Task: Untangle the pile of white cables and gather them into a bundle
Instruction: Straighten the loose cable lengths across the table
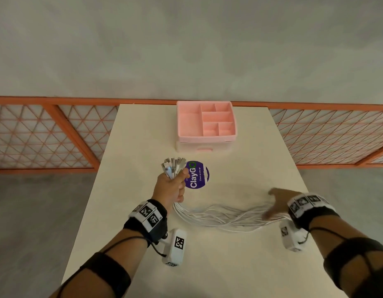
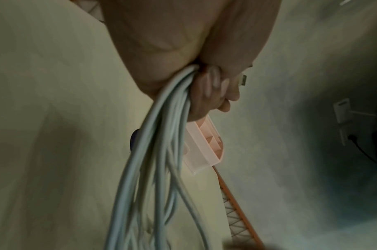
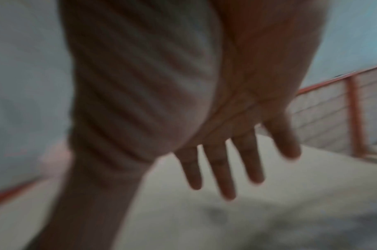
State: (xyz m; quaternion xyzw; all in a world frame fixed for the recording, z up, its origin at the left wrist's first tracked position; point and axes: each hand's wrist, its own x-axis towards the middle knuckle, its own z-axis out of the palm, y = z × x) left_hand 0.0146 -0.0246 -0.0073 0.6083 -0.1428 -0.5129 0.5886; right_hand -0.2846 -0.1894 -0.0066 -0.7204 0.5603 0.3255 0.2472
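- The left hand (image 1: 173, 186) is raised above the cream table (image 1: 130, 164), its fingers curled tight round the white cables (image 1: 218, 216) near their plug ends.
- The plug ends (image 1: 173, 166) fan out above that fist as a spray of short white and metallic connectors.
- Below the fist the cables are thin, smooth and white, many strands running roughly side by side with some crossing; they drop to the tabletop and sweep in a shallow curve to the right.
- A round purple sticker (image 1: 198, 176) on the table, printed "ClayGo", sits just right of the left hand; farther back stands a pink organiser box (image 1: 205, 138) with open compartments on top.
- At the right end of the sweep the right hand (image 1: 278, 203) hovers palm down with its fingers straight and spread, over or on the strands; motion blur hides whether it touches them.
- The left wrist view shows the grip from below: fingers (image 2: 213, 88) wrapped over the cables (image 2: 153, 152), which hang down in a thick sheaf and look pale blue in the dim light.
- The right wrist view, heavily blurred, shows the fingers (image 3: 221, 169) apart and extended above the table (image 3: 290, 194), with nothing held between them; no cable can be made out there.
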